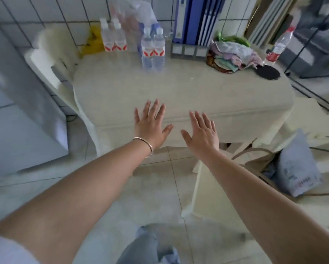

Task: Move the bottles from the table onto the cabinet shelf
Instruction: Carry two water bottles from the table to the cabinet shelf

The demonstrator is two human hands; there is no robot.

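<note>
Blurred plastic-wrapped pack point(130, 20) behind bottles point(153, 48), top cut off.

Both forearms bare from elbow down, no watch or rings visible on either hand; left hand point(150, 124) has a thin plain metal bangle point(144, 146) round the wrist, pinkish-gold tone, loose fit. Right hand point(201, 132) & wrist carry nothing. Bit of pale lavender-white short sleeve point(5, 250) shows at lower left corner on the left upper arm, and light blue faded jeans point(146, 246) w/ what looks like a frayed rip at the knee at bottom centre
</note>
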